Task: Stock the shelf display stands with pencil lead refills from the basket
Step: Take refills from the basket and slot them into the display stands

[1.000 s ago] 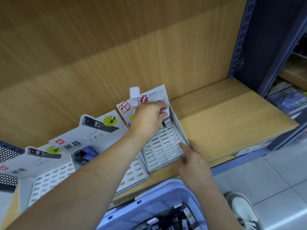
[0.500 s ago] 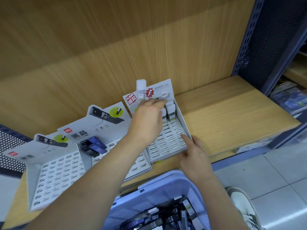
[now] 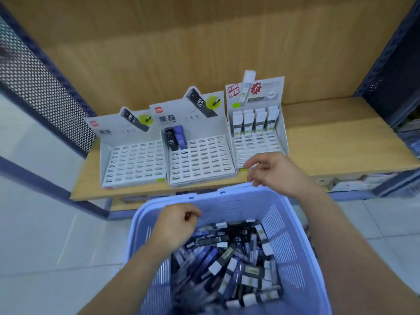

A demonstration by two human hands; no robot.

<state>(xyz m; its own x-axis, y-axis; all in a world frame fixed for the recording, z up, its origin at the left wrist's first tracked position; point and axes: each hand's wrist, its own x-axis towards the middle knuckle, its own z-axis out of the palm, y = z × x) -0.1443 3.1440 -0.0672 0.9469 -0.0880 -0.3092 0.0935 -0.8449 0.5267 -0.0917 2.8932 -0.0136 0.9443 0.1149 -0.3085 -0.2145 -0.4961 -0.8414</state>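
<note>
We are drawing our left hand (image 3: 179, 226) back from the white display stand (image 3: 256, 146) beyond the basket's far rim and lowering it into the blue basket (image 3: 227, 208), fingers loosely curled and empty. Our right hand (image 3: 270, 171) is coming off that stand's front edge, hovering above the basket's far rim, relaxed and holding nothing. White-capped refills (image 3: 254, 120) are standing at the stand's back, so we are likely going for another of the pencil lead refills (image 3: 227, 253) lying in the basket.
</note>
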